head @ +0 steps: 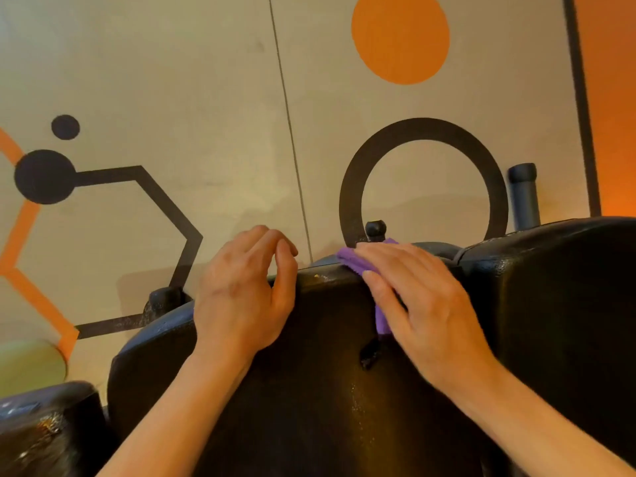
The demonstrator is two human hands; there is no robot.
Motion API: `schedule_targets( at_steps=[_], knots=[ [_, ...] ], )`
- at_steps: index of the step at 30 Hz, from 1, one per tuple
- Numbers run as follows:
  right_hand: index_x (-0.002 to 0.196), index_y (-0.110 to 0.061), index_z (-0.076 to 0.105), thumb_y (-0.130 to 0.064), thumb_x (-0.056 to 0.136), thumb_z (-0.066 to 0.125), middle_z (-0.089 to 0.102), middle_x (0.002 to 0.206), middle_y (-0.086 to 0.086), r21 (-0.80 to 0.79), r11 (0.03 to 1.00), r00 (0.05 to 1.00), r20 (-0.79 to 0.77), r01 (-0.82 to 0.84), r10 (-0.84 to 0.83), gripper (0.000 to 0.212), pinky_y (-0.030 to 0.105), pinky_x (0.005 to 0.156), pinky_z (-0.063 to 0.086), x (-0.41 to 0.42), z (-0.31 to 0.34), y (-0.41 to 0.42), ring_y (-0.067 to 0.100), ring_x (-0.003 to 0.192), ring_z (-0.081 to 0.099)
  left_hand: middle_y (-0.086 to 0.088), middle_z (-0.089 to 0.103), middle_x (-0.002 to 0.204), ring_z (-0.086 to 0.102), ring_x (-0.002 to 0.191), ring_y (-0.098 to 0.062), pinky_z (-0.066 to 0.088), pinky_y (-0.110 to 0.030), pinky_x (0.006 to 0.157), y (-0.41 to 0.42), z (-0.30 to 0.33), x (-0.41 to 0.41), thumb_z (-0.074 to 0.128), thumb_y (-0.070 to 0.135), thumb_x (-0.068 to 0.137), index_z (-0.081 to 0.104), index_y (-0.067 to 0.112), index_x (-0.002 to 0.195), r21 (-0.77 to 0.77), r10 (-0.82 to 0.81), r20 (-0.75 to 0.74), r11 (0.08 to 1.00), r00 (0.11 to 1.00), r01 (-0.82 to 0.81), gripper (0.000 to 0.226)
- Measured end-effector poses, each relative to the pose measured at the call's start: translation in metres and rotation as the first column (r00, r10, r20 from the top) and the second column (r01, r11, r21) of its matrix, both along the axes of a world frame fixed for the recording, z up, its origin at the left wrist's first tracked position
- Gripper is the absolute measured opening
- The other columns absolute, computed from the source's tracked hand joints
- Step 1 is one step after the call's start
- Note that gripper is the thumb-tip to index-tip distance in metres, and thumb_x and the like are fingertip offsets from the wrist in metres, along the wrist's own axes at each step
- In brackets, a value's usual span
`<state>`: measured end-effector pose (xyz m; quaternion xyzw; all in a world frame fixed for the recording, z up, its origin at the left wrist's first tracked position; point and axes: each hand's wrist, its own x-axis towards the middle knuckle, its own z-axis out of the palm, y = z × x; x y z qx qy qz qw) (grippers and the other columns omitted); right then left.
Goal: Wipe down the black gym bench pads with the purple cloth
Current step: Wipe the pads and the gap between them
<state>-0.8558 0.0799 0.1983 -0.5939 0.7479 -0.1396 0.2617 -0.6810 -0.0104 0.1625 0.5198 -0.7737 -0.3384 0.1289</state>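
We see the right hand pressing the purple cloth flat over the middle black pad's top edge to wipe it, while the left hand, loosely curled and empty, rests alongside, probably for steadiness.

right hand presses purple cloth onto pad

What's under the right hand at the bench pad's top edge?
A purple cloth, pressed by the flat right hand over the black padded bench pad. Only its ends show, past the fingertips and below the thumb; the rest is covered.
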Motion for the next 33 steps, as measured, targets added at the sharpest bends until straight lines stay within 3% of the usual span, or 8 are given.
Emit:
schedule_targets(
  at_steps=[5,11,14,17,22,25,28,33],
  knots=[
    [0.105,-0.032,0.063,-0.032,0.102,0.032,0.06,0.095,-0.02,0.004,0.968,0.968,-0.04,0.249,-0.249,0.031,0.028,0.101,0.042,0.0,0.005,-0.005,-0.008,0.096,0.051,0.006,0.061,0.082,0.058,0.074,-0.011,0.051,-0.034,0.066,-0.001,-0.001,0.001,0.029,0.034,0.098,0.065,0.018,0.085,0.002,-0.034,0.016,0.999,0.999,0.034,0.041],
    [0.123,-0.03,0.061,-0.04,0.101,0.032,0.063,0.114,-0.019,0.06,0.997,0.998,-0.027,-0.054,0.056,0.038,0.014,0.105,0.032,0.017,0.008,-0.016,-0.006,0.113,0.05,0.006,0.063,0.085,0.06,0.075,-0.01,0.053,-0.031,0.068,-0.001,0.004,0.001,0.027,0.037,0.098,0.066,0.018,0.088,-0.007,-0.034,0.025,0.999,0.999,0.034,0.044],
    [0.112,-0.038,0.062,-0.04,0.1,0.032,0.061,0.101,-0.023,0.134,0.976,0.985,-0.017,0.17,-0.169,0.032,0.019,0.102,0.038,-0.021,0.01,-0.002,-0.005,0.108,0.051,0.005,0.065,0.091,0.062,0.082,-0.01,0.053,-0.03,0.075,-0.003,0.006,0.009,0.027,0.036,0.099,0.067,0.018,0.094,0.019,-0.002,-0.071,1.0,0.997,0.003,0.045],
    [0.109,-0.038,0.059,-0.032,0.101,0.038,0.059,0.104,-0.025,0.009,0.964,0.963,-0.03,0.267,-0.267,0.024,0.027,0.107,0.036,0.012,0.007,-0.003,-0.008,0.108,0.049,0.009,0.063,0.094,0.06,0.086,-0.008,0.049,-0.028,0.079,0.003,0.007,0.042,0.027,0.038,0.1,0.066,0.021,0.098,0.029,0.055,-0.085,0.998,0.995,-0.053,0.043],
    [0.137,-0.023,0.05,-0.038,0.098,0.04,0.053,0.137,-0.013,-0.005,0.985,0.985,0.019,-0.17,0.17,0.042,0.023,0.114,0.027,0.044,0.008,-0.009,-0.004,0.131,0.039,0.014,0.057,0.086,0.056,0.082,-0.011,0.037,-0.026,0.078,0.015,-0.008,0.103,0.027,0.035,0.101,0.061,0.03,0.088,0.016,0.121,0.201,0.992,0.972,-0.127,0.037],
    [0.131,-0.037,0.049,-0.041,0.097,0.041,0.052,0.129,-0.028,0.025,0.999,0.995,0.084,0.046,-0.048,0.034,0.026,0.114,0.028,0.004,0.014,0.003,-0.014,0.128,0.036,0.01,0.059,0.079,0.051,0.074,-0.009,0.033,-0.021,0.063,0.018,-0.013,0.105,0.025,0.036,0.101,0.059,0.029,0.081,0.034,0.161,0.216,0.985,0.963,-0.172,0.04],
    [0.13,-0.03,0.055,-0.036,0.1,0.04,0.056,0.131,-0.018,-0.009,0.98,0.98,-0.009,0.2,-0.2,0.034,0.034,0.114,0.032,0.031,0.01,0.002,-0.007,0.128,0.042,0.009,0.058,0.077,0.049,0.069,-0.009,0.03,-0.013,0.059,0.019,-0.013,0.101,0.024,0.035,0.1,0.059,0.027,0.078,0.027,0.191,0.196,0.979,0.962,-0.2,0.042],
    [0.131,-0.016,0.057,-0.031,0.098,0.046,0.061,0.13,-0.003,-0.055,0.975,0.975,-0.067,-0.214,0.21,0.037,0.034,0.111,0.036,0.086,-0.002,-0.022,0.008,0.125,0.051,0.008,0.058,0.077,0.053,0.069,-0.012,0.038,-0.029,0.056,0.019,-0.014,0.103,0.023,0.035,0.1,0.058,0.026,0.077,0.038,0.202,0.179,0.977,0.963,-0.212,0.042]
  ],
)
